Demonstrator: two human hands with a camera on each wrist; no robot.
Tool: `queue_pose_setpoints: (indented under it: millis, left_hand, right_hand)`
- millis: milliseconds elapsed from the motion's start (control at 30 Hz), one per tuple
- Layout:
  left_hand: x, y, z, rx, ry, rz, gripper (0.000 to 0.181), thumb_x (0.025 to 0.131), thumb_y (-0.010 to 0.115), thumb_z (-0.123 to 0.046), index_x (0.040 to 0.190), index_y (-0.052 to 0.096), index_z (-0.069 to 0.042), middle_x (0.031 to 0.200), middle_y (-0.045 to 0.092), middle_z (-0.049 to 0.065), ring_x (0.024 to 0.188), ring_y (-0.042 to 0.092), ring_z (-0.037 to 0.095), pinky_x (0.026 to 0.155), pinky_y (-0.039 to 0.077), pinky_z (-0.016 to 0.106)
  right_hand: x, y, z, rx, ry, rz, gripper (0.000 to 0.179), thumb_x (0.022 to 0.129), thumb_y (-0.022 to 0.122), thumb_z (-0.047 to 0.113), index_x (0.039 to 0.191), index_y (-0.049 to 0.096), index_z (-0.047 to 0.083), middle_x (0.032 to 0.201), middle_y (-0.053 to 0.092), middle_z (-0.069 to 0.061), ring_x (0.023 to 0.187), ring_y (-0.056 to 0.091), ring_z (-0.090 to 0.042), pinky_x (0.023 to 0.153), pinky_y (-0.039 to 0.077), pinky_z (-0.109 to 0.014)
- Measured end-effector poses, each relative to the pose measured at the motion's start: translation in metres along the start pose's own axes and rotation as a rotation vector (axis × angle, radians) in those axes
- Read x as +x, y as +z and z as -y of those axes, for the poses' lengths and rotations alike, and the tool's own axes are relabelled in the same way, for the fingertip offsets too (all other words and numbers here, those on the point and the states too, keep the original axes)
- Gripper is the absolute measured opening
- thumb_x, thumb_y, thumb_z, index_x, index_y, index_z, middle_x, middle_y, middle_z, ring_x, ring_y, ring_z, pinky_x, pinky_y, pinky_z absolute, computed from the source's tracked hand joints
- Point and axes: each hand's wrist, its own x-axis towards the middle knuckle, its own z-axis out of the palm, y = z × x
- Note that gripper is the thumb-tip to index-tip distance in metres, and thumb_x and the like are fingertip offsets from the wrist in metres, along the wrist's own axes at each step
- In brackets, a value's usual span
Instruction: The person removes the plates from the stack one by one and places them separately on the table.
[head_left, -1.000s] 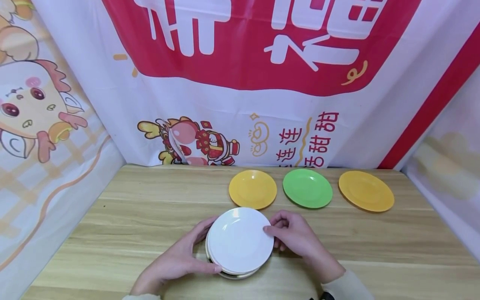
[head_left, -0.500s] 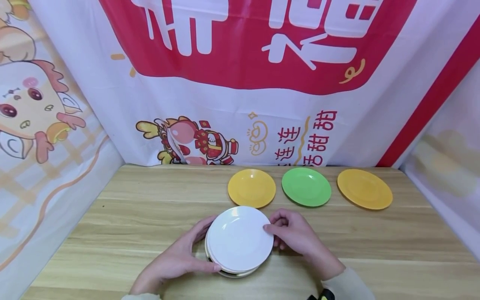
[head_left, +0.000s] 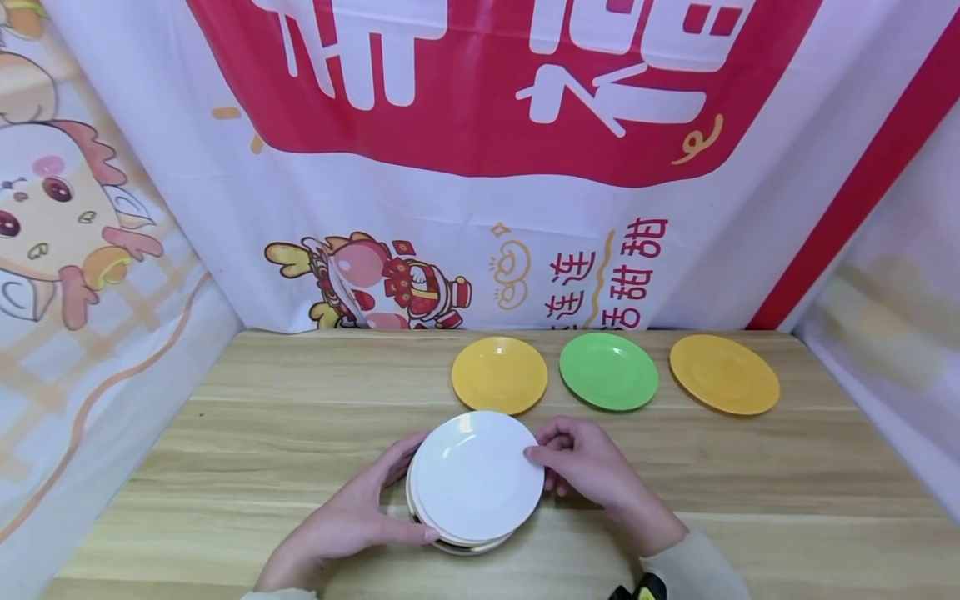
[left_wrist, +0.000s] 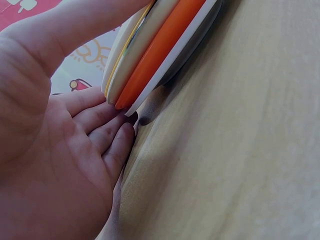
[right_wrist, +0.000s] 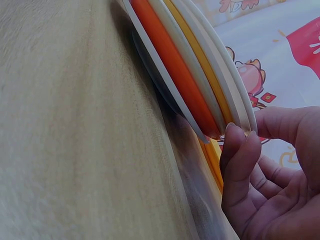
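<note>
A white plate (head_left: 477, 475) tops a stack of several plates on the table in front of me. In the left wrist view the stack shows an orange plate (left_wrist: 156, 52) lower down; the right wrist view shows a yellow plate (right_wrist: 202, 62) higher up. Curved round the stack's left side, my left hand (head_left: 356, 512) has its thumb at the near rim and its fingers along the far left. My right hand (head_left: 588, 467) pinches the right rim of the top white plate, thumb above and fingertips at the edge below. The plate's underside is hidden.
Behind the stack lie a yellow plate (head_left: 499, 375), a green plate (head_left: 608, 372) and another yellow plate (head_left: 724, 374) in a row along the wooden table's (head_left: 300, 417) back. Printed cloth (head_left: 480, 208) hangs behind and at both sides.
The head view shifts slightly, so the whole scene slides a little left. Both hands keep their hold, and the plates stay where they are.
</note>
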Motion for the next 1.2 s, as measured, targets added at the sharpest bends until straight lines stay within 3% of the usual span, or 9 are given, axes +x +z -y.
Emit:
queue_pose_setpoints:
  millis: [267, 300, 567, 667, 767, 833, 1200]
  left_hand:
    - [0.0008, -0.0014, 0.0009, -0.004, 0.014, 0.006, 0.110, 0.075, 0.099, -0.030, 0.166, 0.037, -0.029, 0.171, 0.044, 0.000, 0.160, 0.036, 0.031, 0.130, 0.014, 0.063]
    - [0.0008, -0.0017, 0.0011, -0.001, 0.011, 0.004, 0.109, 0.076, 0.099, -0.030, 0.166, 0.037, -0.029, 0.171, 0.044, 0.000, 0.160, 0.036, 0.031, 0.131, 0.017, 0.056]
    - [0.0021, -0.0017, 0.0005, 0.014, 0.010, -0.001, 0.109, 0.076, 0.099, -0.031, 0.166, 0.038, -0.029, 0.171, 0.043, 0.000, 0.161, 0.036, 0.031, 0.130, 0.016, 0.060]
    - [0.0027, -0.0015, 0.0013, 0.020, 0.011, 0.001, 0.109, 0.076, 0.099, -0.031, 0.166, 0.037, -0.029, 0.171, 0.043, 0.000, 0.160, 0.036, 0.030, 0.131, 0.022, 0.041]
    - [0.0029, -0.0014, 0.0022, 0.016, 0.014, 0.004, 0.109, 0.076, 0.099, -0.031, 0.166, 0.038, -0.029, 0.171, 0.044, 0.000, 0.160, 0.037, 0.030, 0.124, 0.025, 0.019]
    - [0.0028, -0.0014, 0.0026, 0.015, 0.015, 0.004, 0.109, 0.075, 0.099, -0.031, 0.165, 0.038, -0.029, 0.170, 0.044, -0.001, 0.160, 0.037, 0.030, 0.119, 0.024, 0.011]
    - [0.0024, -0.0012, 0.0030, 0.012, 0.021, 0.000, 0.109, 0.075, 0.099, -0.030, 0.166, 0.038, -0.027, 0.171, 0.044, 0.000, 0.160, 0.037, 0.031, 0.118, 0.023, 0.010]
  right_hand:
    - [0.0004, 0.0002, -0.0002, 0.024, -0.021, 0.012, 0.024, 0.096, 0.079, 0.018, 0.108, 0.068, 0.000, 0.077, 0.065, -0.007, 0.065, 0.063, -0.017, 0.055, 0.053, -0.026]
    - [0.0006, 0.0004, -0.0001, 0.024, -0.020, 0.012, 0.024, 0.096, 0.079, 0.019, 0.108, 0.068, 0.000, 0.077, 0.065, -0.007, 0.065, 0.063, -0.017, 0.055, 0.053, -0.026]
    - [0.0023, -0.0017, 0.0000, 0.024, -0.001, 0.019, 0.023, 0.097, 0.079, 0.019, 0.109, 0.069, 0.002, 0.080, 0.066, -0.008, 0.066, 0.064, -0.018, 0.056, 0.053, -0.027]
    - [0.0018, -0.0022, -0.0013, 0.033, -0.004, 0.020, 0.022, 0.097, 0.078, 0.018, 0.108, 0.069, 0.001, 0.079, 0.065, -0.007, 0.066, 0.064, -0.018, 0.056, 0.053, -0.026]
    - [0.0014, -0.0026, -0.0027, 0.043, -0.014, 0.021, 0.022, 0.098, 0.077, 0.018, 0.108, 0.069, 0.000, 0.078, 0.065, -0.007, 0.066, 0.063, -0.018, 0.056, 0.053, -0.026]
    - [0.0014, -0.0030, -0.0034, 0.049, -0.021, 0.021, 0.022, 0.098, 0.076, 0.018, 0.108, 0.069, -0.001, 0.078, 0.065, -0.007, 0.065, 0.063, -0.017, 0.056, 0.053, -0.025]
    - [0.0041, -0.0071, -0.0060, 0.089, 0.009, -0.005, 0.025, 0.100, 0.072, 0.020, 0.114, 0.073, -0.001, 0.087, 0.070, -0.005, 0.072, 0.063, -0.015, 0.059, 0.056, -0.024]
